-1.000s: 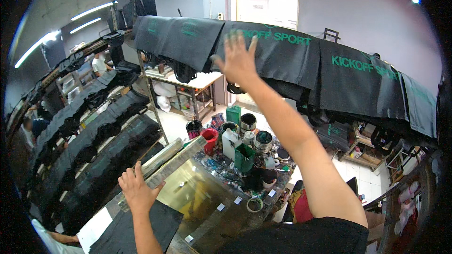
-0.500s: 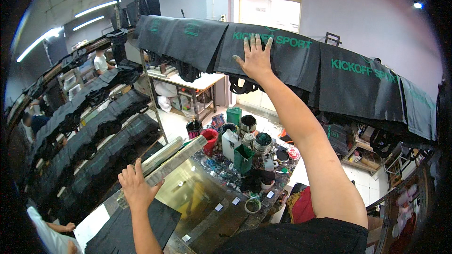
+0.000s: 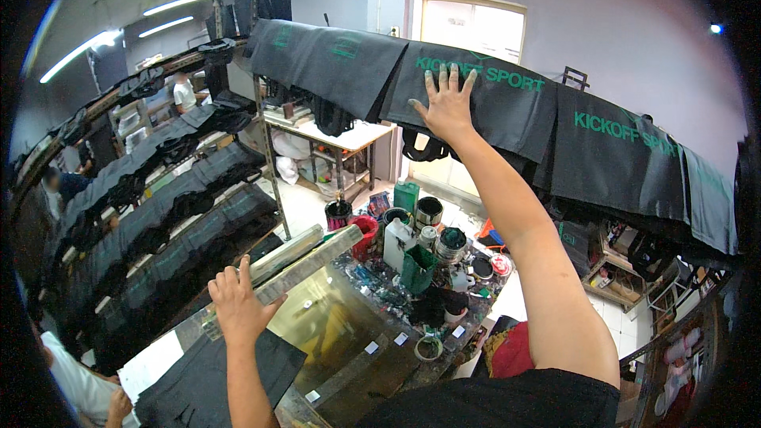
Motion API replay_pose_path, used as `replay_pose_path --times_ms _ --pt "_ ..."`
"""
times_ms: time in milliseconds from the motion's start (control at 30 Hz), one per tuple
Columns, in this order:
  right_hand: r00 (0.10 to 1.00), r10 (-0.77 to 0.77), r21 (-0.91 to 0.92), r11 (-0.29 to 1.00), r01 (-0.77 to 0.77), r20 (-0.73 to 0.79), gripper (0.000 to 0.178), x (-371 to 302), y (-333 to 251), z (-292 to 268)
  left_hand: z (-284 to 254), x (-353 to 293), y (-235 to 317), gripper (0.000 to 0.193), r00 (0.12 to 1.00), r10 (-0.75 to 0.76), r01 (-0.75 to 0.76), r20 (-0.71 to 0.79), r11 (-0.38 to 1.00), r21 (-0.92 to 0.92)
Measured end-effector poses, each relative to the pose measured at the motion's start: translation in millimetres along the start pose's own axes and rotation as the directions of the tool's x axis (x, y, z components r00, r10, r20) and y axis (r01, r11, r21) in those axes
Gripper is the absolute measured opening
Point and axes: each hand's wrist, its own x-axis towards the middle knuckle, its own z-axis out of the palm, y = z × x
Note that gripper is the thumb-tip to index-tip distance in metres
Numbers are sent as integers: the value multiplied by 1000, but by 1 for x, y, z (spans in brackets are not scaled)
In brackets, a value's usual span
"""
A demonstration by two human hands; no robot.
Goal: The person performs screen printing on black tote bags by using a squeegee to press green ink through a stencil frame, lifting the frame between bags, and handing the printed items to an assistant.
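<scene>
With fingers fanned wide, the right hand (image 3: 449,113) lies at the black cloth (image 3: 510,117) hanging far centre (likely light and limp, best held by its lower edge), while the left hand (image 3: 242,306) spreads over a bar (image 3: 323,255) near left.

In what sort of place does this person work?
Probably a screen-printing workshop: black fabric pieces with green prints hang in a row, stained containers crowd together, and a yellowish framed screen lies by the left hand.
</scene>
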Motion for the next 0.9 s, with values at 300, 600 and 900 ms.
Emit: replay_pose_path --times_ms 300,600,900 --pt "943 -130 412 875 255 -308 63 -59 -34 -29 -4 -2 -4 103 1000 4 -4 9 1000 30" --pt "955 69 632 -763 -136 288 49 -57 -5 -33 -1 1 1 101 1000 4 -4 15 1000 11" --pt "906 -100 323 -913 -248 412 58 -62 -19 -44 -4 0 -4 101 1000 15 -15 -10 999 -34"
